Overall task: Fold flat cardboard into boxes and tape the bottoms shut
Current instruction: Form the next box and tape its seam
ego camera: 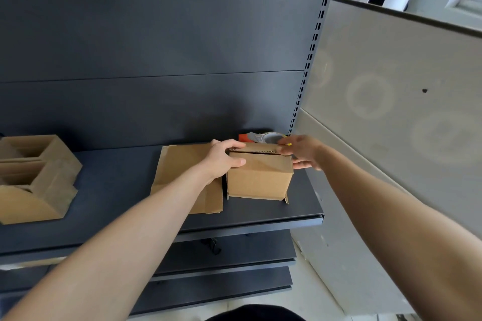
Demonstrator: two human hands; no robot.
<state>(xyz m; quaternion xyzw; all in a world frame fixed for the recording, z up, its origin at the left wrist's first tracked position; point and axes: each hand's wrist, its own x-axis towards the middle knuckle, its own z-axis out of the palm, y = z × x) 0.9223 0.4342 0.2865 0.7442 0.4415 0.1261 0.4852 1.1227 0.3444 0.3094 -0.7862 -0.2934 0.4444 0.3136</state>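
Observation:
A small brown cardboard box (259,178) stands on the dark shelf (117,190), its upper flaps folded nearly closed with a narrow gap. My left hand (224,159) grips its upper left corner, thumb on the front face. My right hand (302,152) holds the upper right edge, fingers on the flaps. Flat cardboard sheets (182,167) lie on the shelf just left of the box, partly under my left arm. A tape dispenser (263,137) with an orange body and a tape roll sits behind the box against the back wall.
Several folded open-topped boxes (34,177) are stacked at the shelf's left end. The shelf's front edge (260,224) runs below the box, with lower shelves beneath. A grey panel (391,112) rises close on the right.

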